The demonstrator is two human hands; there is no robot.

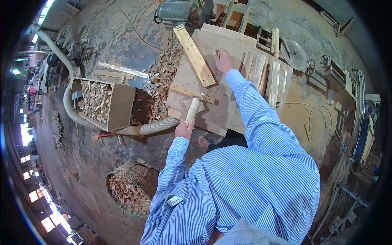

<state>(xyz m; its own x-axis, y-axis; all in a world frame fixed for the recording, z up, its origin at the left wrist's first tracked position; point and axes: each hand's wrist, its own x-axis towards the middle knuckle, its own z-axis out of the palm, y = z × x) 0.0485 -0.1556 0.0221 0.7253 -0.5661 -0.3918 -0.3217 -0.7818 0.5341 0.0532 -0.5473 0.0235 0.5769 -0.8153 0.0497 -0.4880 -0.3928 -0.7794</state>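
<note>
My left hand (185,130) is closed around the near end of a pale, thick wooden stick (192,110), whose far end points toward a narrow wooden strip (185,90) lying across the worktable (226,108). A small flat wood piece (200,107) shows beside the stick. My right hand (223,61) is farther off over the table, its fingers curled in; what is in them, if anything, cannot be made out. Left of it lies a long wooden board (195,55) at a slant. Several upright-grained wood pieces (261,73) lie side by side to its right.
Wood offcuts (161,81) are heaped on the floor left of the table. A box (122,104) and a woven basket (132,185) hold more. A ribbed hose (151,127) runs past the table. A green motor (175,11) and a round disc (294,54) stand beyond.
</note>
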